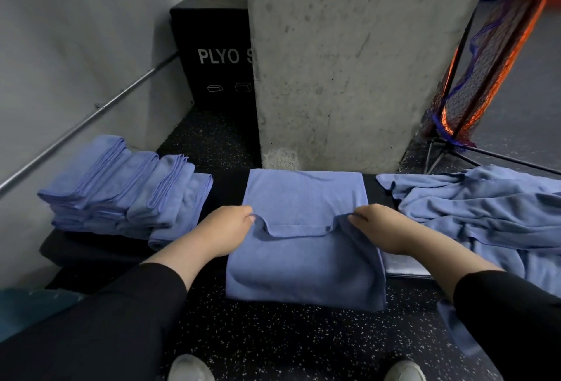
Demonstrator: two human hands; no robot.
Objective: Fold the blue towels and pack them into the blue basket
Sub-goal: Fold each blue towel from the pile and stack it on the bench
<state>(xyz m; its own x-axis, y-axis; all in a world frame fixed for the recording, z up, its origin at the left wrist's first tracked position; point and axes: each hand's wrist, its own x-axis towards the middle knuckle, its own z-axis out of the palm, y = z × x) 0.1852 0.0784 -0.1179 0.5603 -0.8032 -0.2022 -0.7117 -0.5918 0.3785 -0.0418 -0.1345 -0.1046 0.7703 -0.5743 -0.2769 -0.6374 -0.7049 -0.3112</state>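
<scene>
One towel (303, 198) lies on a dark bench (226, 186) before a concrete pillar (349, 61), its long axis running from the viewer toward the pillar; the near part hangs over the bench edge toward the speckled floor (273, 338). A folded flap crosses its middle, with the hem facing the viewer. The left hand (224, 228) pinches the flap's left corner, fingers curled on the cloth. The right hand (379, 227) pinches the right corner in the same way. Both arms wear black sleeves.

Left of the towel, a stack (121, 189) of folded towels rests on the bench, with folded edges facing the viewer and leaning right; at least four show, the exact count cannot be told. Right of the towel, a heap (479, 213) of unfolded towels lies crumpled; their number cannot be told.

Behind the stack stands a black box (212, 46) lettered "PLYO". A netted frame (485, 61) leans at far right. Two shoe tips (191, 368) show at the bottom edge.
</scene>
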